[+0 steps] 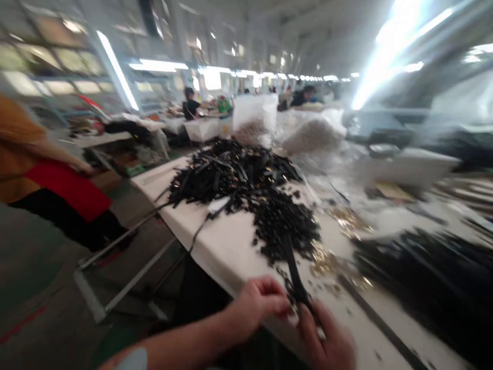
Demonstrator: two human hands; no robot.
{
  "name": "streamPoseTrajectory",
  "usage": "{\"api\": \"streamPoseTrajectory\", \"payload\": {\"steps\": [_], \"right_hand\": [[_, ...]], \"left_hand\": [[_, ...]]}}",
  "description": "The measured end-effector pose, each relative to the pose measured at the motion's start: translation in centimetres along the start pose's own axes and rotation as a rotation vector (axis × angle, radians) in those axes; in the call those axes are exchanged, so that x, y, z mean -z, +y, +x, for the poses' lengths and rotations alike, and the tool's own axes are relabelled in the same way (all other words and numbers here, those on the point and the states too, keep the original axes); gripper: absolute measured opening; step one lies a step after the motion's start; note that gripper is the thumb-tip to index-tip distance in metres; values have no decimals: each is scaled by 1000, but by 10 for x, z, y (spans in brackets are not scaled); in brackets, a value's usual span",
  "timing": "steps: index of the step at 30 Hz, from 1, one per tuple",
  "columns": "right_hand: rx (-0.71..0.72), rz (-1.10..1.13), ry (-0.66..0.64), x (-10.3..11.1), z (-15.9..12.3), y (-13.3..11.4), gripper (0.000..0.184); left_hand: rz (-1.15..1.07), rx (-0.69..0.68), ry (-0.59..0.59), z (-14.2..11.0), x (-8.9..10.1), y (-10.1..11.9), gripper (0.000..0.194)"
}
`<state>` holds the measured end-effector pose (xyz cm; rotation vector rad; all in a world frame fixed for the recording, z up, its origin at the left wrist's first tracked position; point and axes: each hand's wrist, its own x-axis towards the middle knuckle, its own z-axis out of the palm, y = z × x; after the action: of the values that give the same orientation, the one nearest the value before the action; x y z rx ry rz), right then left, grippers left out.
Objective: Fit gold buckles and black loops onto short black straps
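My left hand (256, 303) and my right hand (327, 341) meet at the near edge of a white table (227, 241). Both pinch the lower end of a black strap (295, 272) that runs up toward a heap of small black parts (285, 221). The left fingers are curled with their tips at the strap's end. My right hand is blurred by motion and its fingers close round the same end. A larger pile of black straps (231, 172) lies farther back on the table.
Small gold metal pieces (323, 262) lie right of the black heap. Another dark pile (431, 272) fills the right side. White bags (311, 131) stand at the far end. A person in orange and red (42, 169) stands at left. Other workers sit far back.
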<state>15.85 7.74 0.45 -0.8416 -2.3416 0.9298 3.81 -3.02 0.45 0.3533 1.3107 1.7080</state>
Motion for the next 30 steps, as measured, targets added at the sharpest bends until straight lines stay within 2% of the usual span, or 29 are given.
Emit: {"api": "streamPoseTrajectory", "payload": {"steps": [1, 2, 5, 11, 17, 21, 25, 30], "right_hand": [[-25, 18, -20, -1, -3, 2, 35], [18, 136, -49, -2, -5, 5, 37], [5, 378, -78, -5, -3, 12, 27], [14, 513, -108, -1, 0, 6, 23], [-17, 533, -157, 1, 0, 13, 22], [-24, 498, -154, 2, 2, 16, 26], [21, 472, -178, 5, 2, 17, 27], [92, 487, -238, 11, 2, 20, 22]], "left_hand": [[-25, -7, 18, -4, -3, 3, 33], [-55, 7, 28, -5, -4, 7, 32], [-103, 68, 65, 3, -3, 15, 32], [-24, 61, 95, 5, -9, 16, 35], [62, 36, 125, 12, -9, 13, 36], [240, -44, 76, 12, -4, 15, 30], [342, -119, 37, 10, 1, 17, 23], [373, -141, 3, 8, 3, 22, 25]]}}
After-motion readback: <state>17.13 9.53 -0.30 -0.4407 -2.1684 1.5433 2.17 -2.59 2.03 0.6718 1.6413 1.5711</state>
